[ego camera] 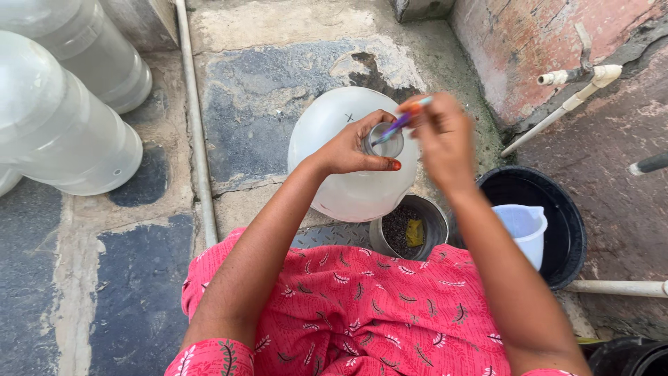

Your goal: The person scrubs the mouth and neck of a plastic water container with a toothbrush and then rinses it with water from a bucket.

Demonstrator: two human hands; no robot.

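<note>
So, left hand [351, 150] wrapped round jug [348, 181] neck, right hand [442, 136] pinching brush [401, 124]. Jug looks light, slick; I'd grip neck.

A large translucent white jug [348, 163] is standing upright on the stone floor, seen from above, its round shoulders sloping out from a narrow open neck [385, 141] at the top. A small dark mark is showing on its shoulder beside the neck. The left hand [355, 147] is wrapping the neck, fingers curling round its rim. A thin purple stick with an orange and pale blue end [402, 122] is slanting down into the opening, the right hand [442, 136] pinching its upper end just above the jug.
</note>
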